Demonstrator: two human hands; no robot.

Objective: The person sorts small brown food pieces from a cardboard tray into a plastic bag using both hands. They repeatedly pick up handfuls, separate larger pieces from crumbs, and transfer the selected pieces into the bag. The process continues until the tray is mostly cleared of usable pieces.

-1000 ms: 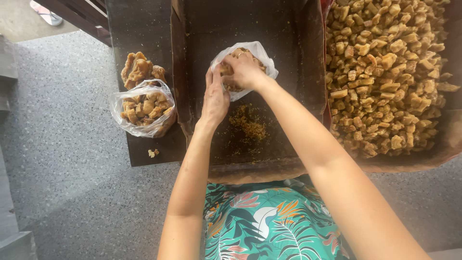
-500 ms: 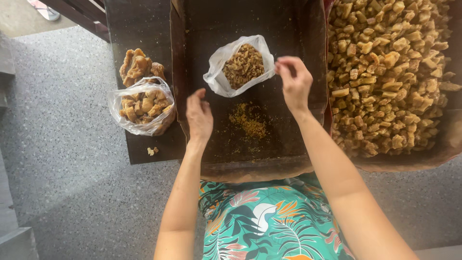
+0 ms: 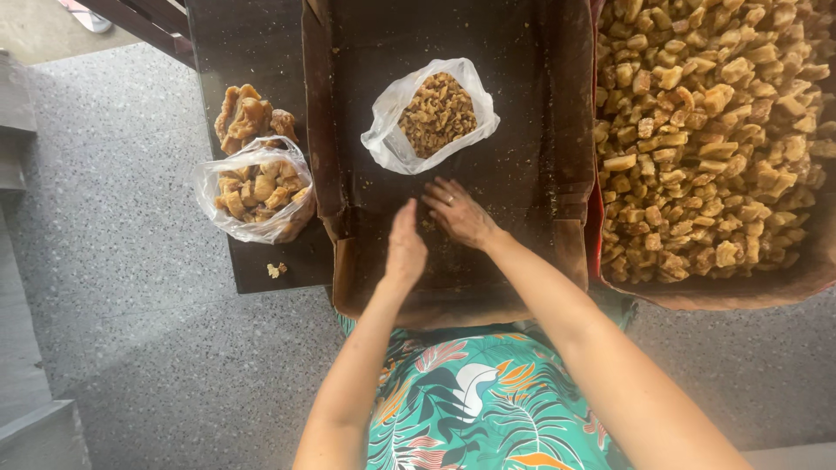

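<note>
An open clear plastic bag point(image 3: 433, 114) of small brown fried crumbs lies in the middle of a dark cardboard tray point(image 3: 566, 165). Just below it, my right hand point(image 3: 460, 214) lies palm down on the tray floor, fingers spread over a patch of loose crumbs. My left hand point(image 3: 406, 245) stands on its edge right beside it, fingers straight and together, touching the tray floor. Neither hand grips anything that I can see. The crumbs under the right palm are hidden.
A large tray of golden fried chunks point(image 3: 710, 130) fills the right side. On the dark table point(image 3: 261, 39) at left sit a plastic bag of bigger fried pieces point(image 3: 257, 190) and a loose pile point(image 3: 248, 115) behind it. Speckled grey floor point(image 3: 113, 305) lies below.
My right hand left the bag's rim and came down onto the loose crumbs. My left hand moved right, next to it. The bag now lies open with its crumbs showing.
</note>
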